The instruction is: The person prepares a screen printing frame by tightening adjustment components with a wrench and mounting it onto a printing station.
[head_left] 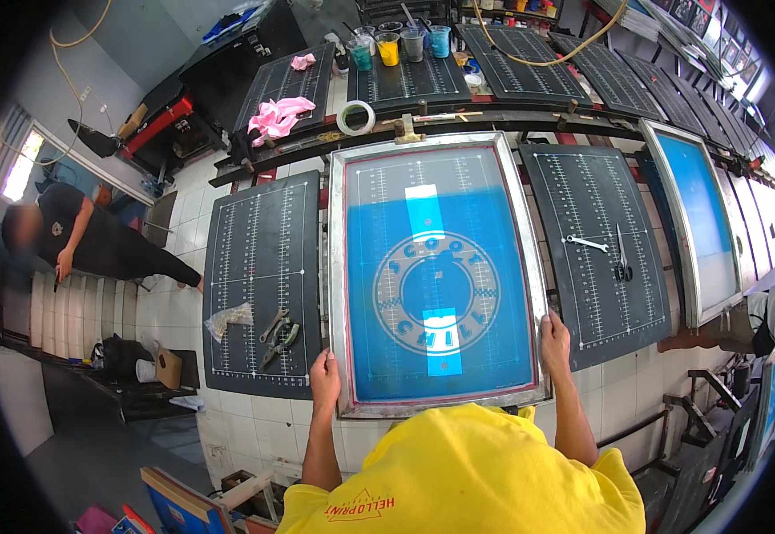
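A silk-screen printing frame (524, 258) with a metal rim lies over a black printing board in front of me. Its blue-coated mesh (485, 222) carries a round ring design with lettering. Through the mesh show the board's ruled lines and two bright white strips. My left hand (324, 381) is closed on the rim near its lower left corner. On the opposite side, my right hand (555, 343) grips the rim a little higher up. Some fingers of both hands are hidden by the frame.
Pliers (279, 338) and a small plastic bag (229, 320) lie on the left board. A wrench (586, 243) and scissors (622, 258) rest on the right board. Behind are a tape roll (355, 117), pink cloth (281, 117) and several paint cups (388, 49). A person (76, 231) stands at left.
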Demonstrator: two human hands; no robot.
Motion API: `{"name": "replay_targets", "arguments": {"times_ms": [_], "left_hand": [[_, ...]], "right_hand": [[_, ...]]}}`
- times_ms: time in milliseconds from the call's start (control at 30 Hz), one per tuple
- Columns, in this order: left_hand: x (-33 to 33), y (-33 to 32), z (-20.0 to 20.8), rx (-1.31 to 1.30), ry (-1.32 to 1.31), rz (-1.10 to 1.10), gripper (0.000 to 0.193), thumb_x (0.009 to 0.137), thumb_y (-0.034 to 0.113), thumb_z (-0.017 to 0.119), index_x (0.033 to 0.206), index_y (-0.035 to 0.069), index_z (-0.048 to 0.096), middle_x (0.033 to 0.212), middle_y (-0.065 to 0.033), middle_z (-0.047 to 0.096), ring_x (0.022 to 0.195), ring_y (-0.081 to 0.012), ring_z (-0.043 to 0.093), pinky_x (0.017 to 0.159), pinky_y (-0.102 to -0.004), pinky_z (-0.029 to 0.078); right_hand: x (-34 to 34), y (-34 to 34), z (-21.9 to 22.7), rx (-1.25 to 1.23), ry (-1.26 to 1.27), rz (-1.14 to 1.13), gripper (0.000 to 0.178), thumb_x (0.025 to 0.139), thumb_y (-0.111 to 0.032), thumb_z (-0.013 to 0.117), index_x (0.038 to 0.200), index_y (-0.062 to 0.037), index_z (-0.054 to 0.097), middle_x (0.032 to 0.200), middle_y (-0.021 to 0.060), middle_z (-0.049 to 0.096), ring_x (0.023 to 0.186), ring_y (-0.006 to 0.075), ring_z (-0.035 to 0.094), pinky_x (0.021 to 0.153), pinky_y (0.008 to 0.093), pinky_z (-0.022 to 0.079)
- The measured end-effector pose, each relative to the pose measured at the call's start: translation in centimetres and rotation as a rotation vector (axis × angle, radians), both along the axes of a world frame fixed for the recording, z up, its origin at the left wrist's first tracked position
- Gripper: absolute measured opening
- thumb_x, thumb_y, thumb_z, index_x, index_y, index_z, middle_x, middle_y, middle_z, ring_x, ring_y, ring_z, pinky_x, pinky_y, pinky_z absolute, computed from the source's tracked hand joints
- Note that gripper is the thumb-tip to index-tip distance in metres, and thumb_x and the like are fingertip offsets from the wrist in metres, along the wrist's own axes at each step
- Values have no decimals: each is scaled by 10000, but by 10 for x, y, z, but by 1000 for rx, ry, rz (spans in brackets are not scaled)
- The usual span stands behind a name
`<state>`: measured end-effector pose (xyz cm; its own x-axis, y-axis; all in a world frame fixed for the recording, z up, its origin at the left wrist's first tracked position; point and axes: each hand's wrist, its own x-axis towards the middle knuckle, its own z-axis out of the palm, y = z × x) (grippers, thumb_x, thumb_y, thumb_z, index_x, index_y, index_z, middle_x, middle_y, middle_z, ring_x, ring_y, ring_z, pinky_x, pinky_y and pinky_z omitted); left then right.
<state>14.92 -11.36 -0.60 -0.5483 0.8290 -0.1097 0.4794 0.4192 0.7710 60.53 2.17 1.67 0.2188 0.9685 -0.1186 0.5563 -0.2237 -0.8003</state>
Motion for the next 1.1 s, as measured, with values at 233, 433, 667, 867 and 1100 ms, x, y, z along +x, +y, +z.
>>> {"name": "replay_targets", "arguments": {"times_ms": [233,433,667,867,1100], "left_hand": [[11,-2,4,-36,61,9,392,991,246,444,1122,-82,615,914,-232,664,844,-301,633,794,-363,470],[12,-3,-1,35,18,16,350,998,210,447,1118,-70,618,721,-165,596,649,-190,526,632,-328,441],[18,-2,16,57,-33,-4,355,1001,194,446,1176,-72,602,933,-178,683,826,-223,623,778,-333,473],[5,-9,-9,57,-68,8,388,1015,225,424,1214,-71,579,1073,-203,664,966,-251,624,861,-348,459],[15,-31,-4,37,-22,-11,381,1012,249,434,1013,-94,601,773,-156,613,716,-209,552,684,-362,440]], "right_hand": [[-14,23,-5,77,213,-72,402,981,-195,475,1270,75,548,1166,229,644,1074,279,618,928,335,454],[-6,26,-20,96,223,-72,390,987,-186,471,1265,72,560,1163,223,647,1057,251,621,922,325,457],[-10,24,-4,117,100,-55,374,982,-193,474,1230,66,581,1015,221,679,893,250,634,808,341,477],[-14,31,5,-2,160,-104,386,994,-260,434,1181,30,608,1054,180,668,981,262,613,884,350,448],[-4,20,0,13,60,-92,391,989,-281,437,1156,27,610,981,186,658,912,275,617,842,359,457]]}}
